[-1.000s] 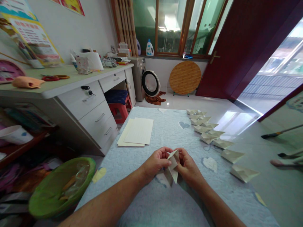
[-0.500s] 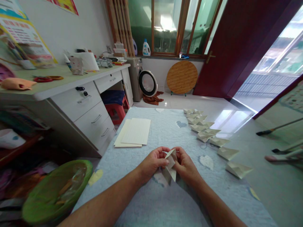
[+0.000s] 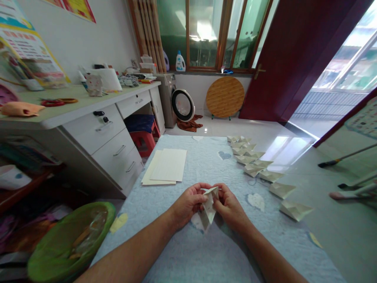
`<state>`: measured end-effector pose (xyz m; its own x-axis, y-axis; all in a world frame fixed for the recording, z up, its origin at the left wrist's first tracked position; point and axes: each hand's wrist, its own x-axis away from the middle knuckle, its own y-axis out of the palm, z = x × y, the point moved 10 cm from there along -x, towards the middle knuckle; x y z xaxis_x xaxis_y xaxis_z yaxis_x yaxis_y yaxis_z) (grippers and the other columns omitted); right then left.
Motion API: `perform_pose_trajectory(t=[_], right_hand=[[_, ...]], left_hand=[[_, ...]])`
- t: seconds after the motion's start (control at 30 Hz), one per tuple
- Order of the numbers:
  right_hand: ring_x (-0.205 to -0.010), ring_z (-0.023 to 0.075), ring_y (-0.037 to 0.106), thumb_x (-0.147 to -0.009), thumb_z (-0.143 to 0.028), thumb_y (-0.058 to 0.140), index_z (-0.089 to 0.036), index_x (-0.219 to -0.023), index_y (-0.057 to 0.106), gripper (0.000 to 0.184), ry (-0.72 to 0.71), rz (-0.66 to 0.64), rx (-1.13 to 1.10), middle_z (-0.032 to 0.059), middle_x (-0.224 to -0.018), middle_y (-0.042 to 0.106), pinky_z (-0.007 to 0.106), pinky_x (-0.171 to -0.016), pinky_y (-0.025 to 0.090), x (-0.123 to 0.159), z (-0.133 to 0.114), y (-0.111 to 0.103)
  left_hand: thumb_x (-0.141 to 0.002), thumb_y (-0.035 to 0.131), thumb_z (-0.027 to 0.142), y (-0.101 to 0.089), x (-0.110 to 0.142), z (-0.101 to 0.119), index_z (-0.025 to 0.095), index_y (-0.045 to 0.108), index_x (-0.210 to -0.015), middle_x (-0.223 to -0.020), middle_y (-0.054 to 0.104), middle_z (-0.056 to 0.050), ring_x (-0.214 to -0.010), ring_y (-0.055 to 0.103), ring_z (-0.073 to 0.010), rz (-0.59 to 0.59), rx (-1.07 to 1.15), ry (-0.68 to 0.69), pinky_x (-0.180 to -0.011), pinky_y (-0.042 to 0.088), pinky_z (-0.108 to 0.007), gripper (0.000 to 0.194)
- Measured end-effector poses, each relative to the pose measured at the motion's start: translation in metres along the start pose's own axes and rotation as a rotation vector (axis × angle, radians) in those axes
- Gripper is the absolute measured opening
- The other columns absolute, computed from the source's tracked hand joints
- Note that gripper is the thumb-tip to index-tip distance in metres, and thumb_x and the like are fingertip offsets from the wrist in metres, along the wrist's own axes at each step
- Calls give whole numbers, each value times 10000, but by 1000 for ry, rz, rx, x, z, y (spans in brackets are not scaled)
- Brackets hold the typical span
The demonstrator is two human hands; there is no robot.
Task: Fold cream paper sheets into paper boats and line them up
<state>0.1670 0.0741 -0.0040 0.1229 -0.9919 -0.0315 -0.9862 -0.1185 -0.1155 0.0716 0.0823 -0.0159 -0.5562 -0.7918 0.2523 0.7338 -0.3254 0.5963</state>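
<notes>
Between my two hands is a small piece of folded paper (image 3: 209,209), cream-coloured, with a pointed end hanging down toward me. My left hand (image 3: 191,204) pinches its left side between thumb and fingers. On the opposite side, my right hand (image 3: 229,205) grips the paper's upper right part. Some fingertips are hidden behind the folds. Beyond my left hand lies a stack of flat paper sheets (image 3: 168,165). Several folded paper boats (image 3: 282,190) stand in a line along the right edge of the cloth-covered table (image 3: 203,157).
A green basket (image 3: 38,251) stands low at the left of the table. The white desk (image 3: 94,129) runs along the left wall, with a red stool (image 3: 144,137) under it. A washing machine (image 3: 168,98) with its door open is at the back.
The folded paper has changed shape in my hands: its lower flaps, apart before, now come together in one point. Both hands stay in nearly the same place. The view has shifted slightly.
</notes>
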Motion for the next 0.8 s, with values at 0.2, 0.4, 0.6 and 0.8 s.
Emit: perform_pose_trajectory(t=[0.2,0.4,0.6,0.8], right_hand=[[-635,133,527,-830,-345,591,-228,-1057,488,275,2,50,20,-35,-743,533,238,-557,410,3,-10,-11],[-617,124,478,-810,-176,536,-231,-901,485,118,-248,107,307,-41,-708,467,241,-577,401,18,-43,-20],[-598,128,501,-807,-97,521,-231,-1123,515,344,-464,-98,643,-29,-720,541,244,-580,397,36,-59,17],[-676,162,556,-897,-106,456,-225,-971,602,202,-619,-57,812,43,-793,613,260,-611,415,42,-72,30]], left_hand=[[-625,730,132,-9,-1,-3,142,614,-1019,-855,678,-33,-701,625,-134,55,27,-2,-662,457,-239,411],[-630,737,135,-12,-3,-3,131,610,-993,-877,674,-46,-748,632,-145,74,75,-6,-707,490,-256,384],[-671,723,181,-11,-1,4,125,614,-997,-825,656,-35,-695,607,-128,78,102,24,-642,474,-227,349],[-710,735,220,-11,-4,2,119,626,-963,-823,649,-33,-677,590,-117,63,109,38,-643,461,-218,294]])
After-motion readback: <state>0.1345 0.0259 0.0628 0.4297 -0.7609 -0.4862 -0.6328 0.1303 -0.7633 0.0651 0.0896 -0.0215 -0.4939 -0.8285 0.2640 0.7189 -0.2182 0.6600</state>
